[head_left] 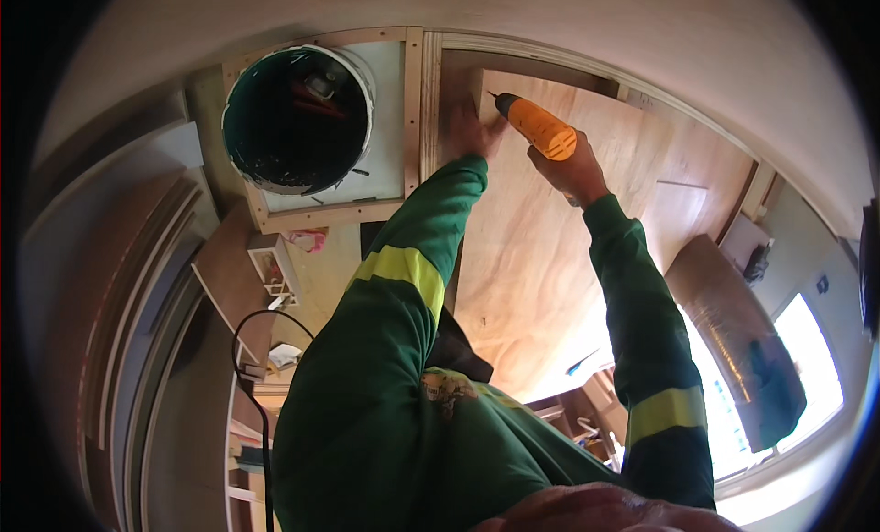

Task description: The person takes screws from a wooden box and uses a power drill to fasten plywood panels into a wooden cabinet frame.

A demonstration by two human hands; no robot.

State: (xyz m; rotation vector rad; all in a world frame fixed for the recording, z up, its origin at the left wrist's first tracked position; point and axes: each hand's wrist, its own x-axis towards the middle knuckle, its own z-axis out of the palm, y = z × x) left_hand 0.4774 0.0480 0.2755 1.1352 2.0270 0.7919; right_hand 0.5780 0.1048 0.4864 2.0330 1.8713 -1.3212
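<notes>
The orange drill is being held over the upper part of a large plywood panel, its dark nose being aimed leftward, close to the left hand. Its handle is being wrapped, and mostly hidden, by the curled fingers of the right hand. On the chest of the green top, a small printed patch is being displayed, too tiny and creased to be read. Up at the panel's left edge, the left hand is being swallowed by shadow; whether its fingers are being spread or pinched on something cannot be told. The thin bit is being barely picked out, and the contents of the big bucket are being obscured by darkness. Beneath that bucket, a pale wood-framed board is being partly covered. Around the room, a black cable is being looped beside the left sleeve, long boards are being ranged along the left side, and a long glossy bundle is being backlit by bright windows.
</notes>
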